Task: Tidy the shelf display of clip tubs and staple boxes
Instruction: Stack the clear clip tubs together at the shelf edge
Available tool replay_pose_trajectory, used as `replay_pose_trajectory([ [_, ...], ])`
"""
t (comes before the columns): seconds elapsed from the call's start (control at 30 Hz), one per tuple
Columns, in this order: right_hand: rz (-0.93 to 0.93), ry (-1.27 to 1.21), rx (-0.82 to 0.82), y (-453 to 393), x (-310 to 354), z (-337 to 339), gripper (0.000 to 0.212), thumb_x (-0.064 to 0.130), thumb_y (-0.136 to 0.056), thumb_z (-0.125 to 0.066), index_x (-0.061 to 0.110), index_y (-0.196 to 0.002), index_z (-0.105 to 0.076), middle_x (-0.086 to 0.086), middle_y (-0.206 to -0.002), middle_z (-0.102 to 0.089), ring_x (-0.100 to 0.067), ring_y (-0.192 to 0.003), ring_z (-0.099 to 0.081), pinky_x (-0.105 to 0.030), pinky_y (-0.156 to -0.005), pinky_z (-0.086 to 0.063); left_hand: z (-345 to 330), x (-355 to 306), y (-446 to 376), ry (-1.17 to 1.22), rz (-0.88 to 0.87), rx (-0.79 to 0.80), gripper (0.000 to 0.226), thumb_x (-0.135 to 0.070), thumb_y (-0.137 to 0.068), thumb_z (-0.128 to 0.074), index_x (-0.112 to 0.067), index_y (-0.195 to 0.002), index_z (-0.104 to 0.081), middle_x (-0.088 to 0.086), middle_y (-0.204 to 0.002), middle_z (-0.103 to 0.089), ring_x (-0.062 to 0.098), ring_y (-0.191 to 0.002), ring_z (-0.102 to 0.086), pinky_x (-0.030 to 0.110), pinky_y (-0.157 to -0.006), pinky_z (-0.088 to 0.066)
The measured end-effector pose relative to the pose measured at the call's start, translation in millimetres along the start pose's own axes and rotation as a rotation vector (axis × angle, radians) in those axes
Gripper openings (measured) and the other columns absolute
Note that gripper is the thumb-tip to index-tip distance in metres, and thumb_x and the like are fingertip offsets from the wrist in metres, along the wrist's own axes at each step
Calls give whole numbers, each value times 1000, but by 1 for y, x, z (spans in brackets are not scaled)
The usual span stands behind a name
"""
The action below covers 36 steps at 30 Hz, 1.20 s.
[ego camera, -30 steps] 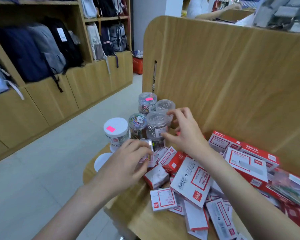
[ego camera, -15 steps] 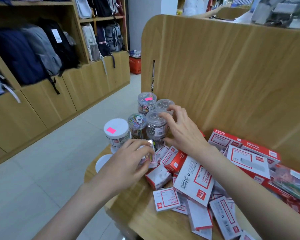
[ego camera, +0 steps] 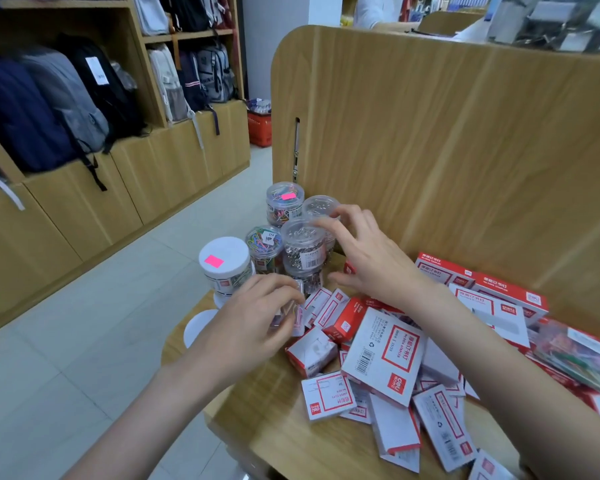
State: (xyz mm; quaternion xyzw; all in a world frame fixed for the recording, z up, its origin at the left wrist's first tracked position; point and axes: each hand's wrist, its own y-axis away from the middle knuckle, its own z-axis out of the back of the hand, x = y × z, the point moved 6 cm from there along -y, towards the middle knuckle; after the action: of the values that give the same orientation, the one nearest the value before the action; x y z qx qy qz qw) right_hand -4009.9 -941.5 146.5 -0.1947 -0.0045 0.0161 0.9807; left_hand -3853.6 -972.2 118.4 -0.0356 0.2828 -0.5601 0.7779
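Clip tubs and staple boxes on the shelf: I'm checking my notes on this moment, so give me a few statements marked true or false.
1. The white-lidded tub carries a pink sticker. True.
2. The right hand is lifting a red staple box. False: its fingertips touch the lid of a clear tub of silver clips.
3. The staple boxes stand in neat rows. False: they lie in a loose heap, at many angles.
4. The left hand holds a small clear box. True.
5. The tubs sit at the right end of the shelf. False: they are clustered at its left end, by the wooden panel.
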Motion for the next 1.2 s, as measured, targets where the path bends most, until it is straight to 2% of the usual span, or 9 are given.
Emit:
replay_pose_trajectory([
  [0.3,-321,-147,-57,83,-37,55,61,27,-73,-74,16,-125,-46,-3,-119,-41,-14,-102,-33,-21,-86,-28,-1,-28,-25,98,-88,-57,31,-27,-84,-40,-13,-97,-64,-2,-107,-59,12,-98,-52,21,-86,-37],
  [0.43,-498,-101,-47,158,-54,93,48,21,-69,-78,10,-110,-57,1,-99,-45,-14,-88,-38,-15,-74,-23,-19,-69,-41,192,-222,-16,31,-24,-85,-42,-10,-101,-64,0,-105,-61,13,-100,-55,30,-86,-41],
  [0.6,-705,-226,99,241,-47,116,23,22,-69,-79,19,-82,-61,12,-75,-59,-1,-75,-54,-13,-63,-40,-48,-124,-49,211,-396,62,31,-23,-84,-42,-13,-104,-62,-2,-100,-64,8,-97,-50,18,-81,-31],
  [0.7,-784,-199,303,282,-31,111,37,38,-71,-74,23,-100,-58,13,-92,-56,-1,-85,-50,-13,-70,-37,-68,-147,-48,257,-470,130,29,-24,-85,-42,-16,-107,-60,-6,-101,-63,8,-96,-53,23,-84,-34],
  [0.8,-794,-59,466,308,-16,84,69,55,-67,-68,27,-124,-42,6,-118,-46,-13,-110,-43,-25,-91,-36,-90,-159,-44,293,-490,202,31,-27,-86,-42,-18,-109,-59,-6,-104,-63,12,-98,-55,35,-84,-43],
  [0.87,-791,-47,371,312,-9,75,73,55,-68,-68,27,-129,-39,6,-125,-47,-16,-116,-43,-28,-95,-36,-101,-161,-41,281,-480,245,34,-31,-86,-39,-18,-111,-59,-6,-106,-61,13,-99,-55,39,-84,-45],
  [1.0,-828,-344,14,308,-10,88,63,49,-65,-76,36,-118,-44,18,-115,-52,-2,-106,-49,-12,-82,-38,-103,-155,-40,287,-411,237,39,-34,-84,-36,-19,-111,-60,-8,-109,-59,9,-102,-50,37,-88,-45],
  [1.1,-817,-597,-228,290,-21,98,61,35,-64,-76,38,-116,-45,10,-116,-53,-7,-108,-53,-15,-83,-44,-83,-151,-40,259,-380,93,32,-26,-85,-39,-16,-107,-61,-6,-107,-58,10,-102,-49,23,-91,-36],
  [1.2,-767,-716,-306,257,-30,100,61,31,-62,-76,42,-114,-46,1,-118,-53,-11,-108,-55,-21,-79,-48,-59,-139,-36,220,-303,-27,29,-18,-85,-41,-12,-104,-62,-3,-106,-59,11,-102,-50,20,-90,-34],
])
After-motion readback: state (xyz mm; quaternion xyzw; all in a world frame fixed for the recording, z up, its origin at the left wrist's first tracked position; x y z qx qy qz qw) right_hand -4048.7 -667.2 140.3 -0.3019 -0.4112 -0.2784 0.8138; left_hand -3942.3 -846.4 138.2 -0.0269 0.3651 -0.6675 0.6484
